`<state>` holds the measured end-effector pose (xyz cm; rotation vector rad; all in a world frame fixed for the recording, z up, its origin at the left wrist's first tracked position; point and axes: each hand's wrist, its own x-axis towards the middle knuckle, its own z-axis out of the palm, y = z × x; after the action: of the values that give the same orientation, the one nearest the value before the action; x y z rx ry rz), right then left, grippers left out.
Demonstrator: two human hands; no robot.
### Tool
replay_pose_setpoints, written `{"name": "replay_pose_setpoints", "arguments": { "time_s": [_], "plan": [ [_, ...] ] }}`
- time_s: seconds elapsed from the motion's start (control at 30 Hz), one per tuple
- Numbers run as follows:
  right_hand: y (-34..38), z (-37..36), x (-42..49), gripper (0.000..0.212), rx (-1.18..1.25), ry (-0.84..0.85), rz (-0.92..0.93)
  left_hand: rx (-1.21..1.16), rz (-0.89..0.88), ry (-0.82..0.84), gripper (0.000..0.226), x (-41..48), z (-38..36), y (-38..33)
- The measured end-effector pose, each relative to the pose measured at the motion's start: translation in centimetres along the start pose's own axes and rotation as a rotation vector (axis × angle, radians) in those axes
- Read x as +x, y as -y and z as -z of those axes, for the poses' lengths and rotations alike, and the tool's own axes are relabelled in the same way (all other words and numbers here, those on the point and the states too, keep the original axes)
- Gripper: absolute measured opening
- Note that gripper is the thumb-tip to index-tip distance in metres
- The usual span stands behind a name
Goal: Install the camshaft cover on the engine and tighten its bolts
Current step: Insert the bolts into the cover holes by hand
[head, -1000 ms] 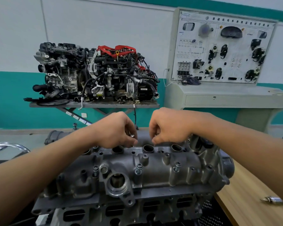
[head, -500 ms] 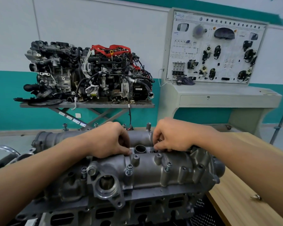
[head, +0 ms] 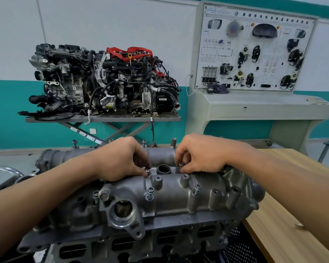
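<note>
The grey cast camshaft cover point(head: 179, 198) lies on top of the cylinder head point(head: 122, 245) in front of me. My left hand point(head: 122, 158) pinches a bolt point(head: 147, 170) in the cover's middle row, just left of a round open bore point(head: 163, 168). My right hand point(head: 199, 154) pinches another bolt point(head: 180, 165) just right of that bore. Two more bolts point(head: 150, 192) stand raised along the near side of the cover, and several stick up along its far edge point(head: 74, 143).
A second, complete engine point(head: 103, 82) sits on a grey lift table point(head: 103, 118) against the teal and white wall. A training panel point(head: 254, 48) on a beige console stands at the right. A wooden bench point(head: 285, 224) runs along my right, with a small metal part point(head: 299, 225) on it.
My view has dropped and closed in on the cover. Both hands have shifted a little nearer me along the middle row and keep their fingertips on the two bolts beside the bore.
</note>
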<state>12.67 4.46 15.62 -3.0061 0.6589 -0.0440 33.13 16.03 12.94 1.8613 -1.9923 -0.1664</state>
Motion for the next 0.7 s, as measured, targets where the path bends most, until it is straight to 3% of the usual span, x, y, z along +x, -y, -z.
{"name": "replay_pose_setpoints", "arguments": {
  "time_s": [0.17,0.37,0.5,0.7],
  "plan": [
    [-0.29,-0.02,-0.07,0.01,0.05,-0.011,0.026,-0.019,0.031,0.031,0.02,-0.15,0.31,0.12],
    [-0.5,-0.09,0.0,0.012,0.052,0.014,0.019,-0.012,0.032,0.011,0.01,-0.13,0.4,0.05],
    [-0.41,-0.39,0.12,0.005,-0.035,0.009,0.012,0.013,0.053,-0.029,0.015,-0.08,0.04,0.23],
    [0.04,-0.97,-0.2,0.053,-0.227,-0.037,-0.034,-0.035,0.008,0.03,0.009,0.01,0.05,0.29]
  ]
}}
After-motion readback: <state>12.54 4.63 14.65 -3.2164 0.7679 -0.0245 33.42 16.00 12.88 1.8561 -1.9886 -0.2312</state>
